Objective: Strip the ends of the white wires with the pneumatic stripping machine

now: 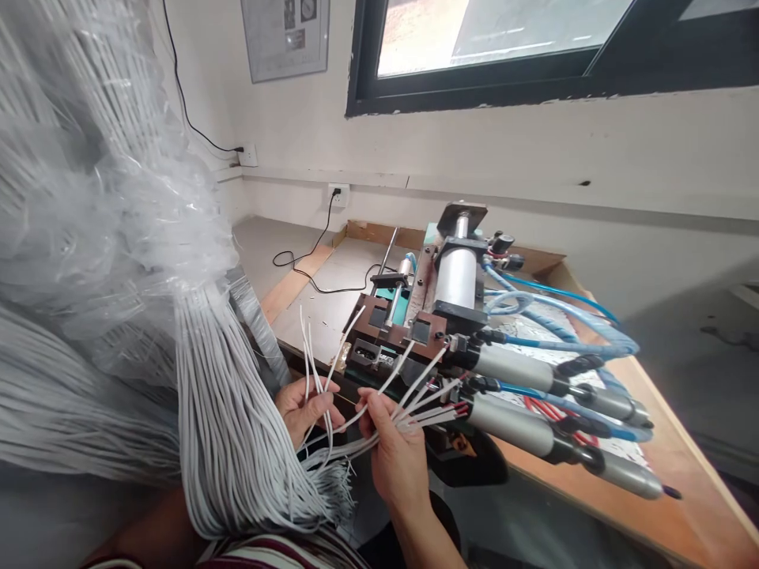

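Head view: the cable bundle (228, 411) at nine o'clock is cut off by the left edge, partly hidden by plastic wrap (190, 209), its strands too many to count; the left hand (308, 411) has its fingers nearly closed on a few white cables (345, 345); the right hand (396, 450) pinches several more, fanned toward two o'clock; one machine (456, 278) stands on the tabletop (349, 265) at one o'clock, two slanting cylinders (515, 370) at three.

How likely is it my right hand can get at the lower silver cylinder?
Probably yes: the right hand is beside the pneumatic machine, though it grips white cables whose ends fan out toward the lower silver cylinder and may get in the way.
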`<state>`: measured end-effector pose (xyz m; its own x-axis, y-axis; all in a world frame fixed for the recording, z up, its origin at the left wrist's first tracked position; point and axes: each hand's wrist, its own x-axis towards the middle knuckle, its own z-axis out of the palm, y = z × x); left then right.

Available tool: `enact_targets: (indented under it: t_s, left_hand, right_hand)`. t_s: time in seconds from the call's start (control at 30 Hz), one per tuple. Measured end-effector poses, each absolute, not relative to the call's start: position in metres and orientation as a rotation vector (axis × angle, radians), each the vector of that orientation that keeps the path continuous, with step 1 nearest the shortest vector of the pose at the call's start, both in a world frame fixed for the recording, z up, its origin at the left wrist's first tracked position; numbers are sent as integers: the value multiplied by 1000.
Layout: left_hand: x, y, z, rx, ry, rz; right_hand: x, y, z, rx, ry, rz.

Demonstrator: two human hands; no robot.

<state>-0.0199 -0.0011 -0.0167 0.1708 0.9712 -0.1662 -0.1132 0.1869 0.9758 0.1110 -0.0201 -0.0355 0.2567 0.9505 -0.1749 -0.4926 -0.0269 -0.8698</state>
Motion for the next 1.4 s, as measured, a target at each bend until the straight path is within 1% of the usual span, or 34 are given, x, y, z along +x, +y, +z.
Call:
enact_targets:
  t_s: [0.13, 0.37, 0.5, 0.6, 0.7, 0.83, 0.93, 1.17, 1.4]
  left_hand:
    - [-20, -1, -19, 1046, 1096, 1086]
    - [-22, 1, -18, 1104, 1097, 1123]
    - [-21, -1, -15, 1170, 1122, 1007]
    - [-21, 0, -15, 1198, 1116, 907]
    - [-22, 2, -16, 1204, 1092, 906]
    - [-24, 3, -16, 1179, 1106, 1015]
    - [-23, 3, -18, 1122, 1108, 1076]
    - [-20, 0, -24, 1021, 1064, 1093]
    - [-20, 1, -30, 1043, 1033, 1115]
  right_hand:
    - [112, -12, -33, -1041, -522, 1229]
    - [113, -2, -23, -965, -384, 1386]
    - [114, -1, -23, -908, -349, 1509]
    - [112, -3, -22, -898, -423, 1603]
    - [110, -8, -22, -929, -482, 1531]
    - [110, -18, -29, -952, -573, 1331]
    - [112, -22, -36, -996, -528, 1247]
    - [112, -20, -36, -1003, -370, 1248]
    - [111, -16, -33, -982, -334, 1277]
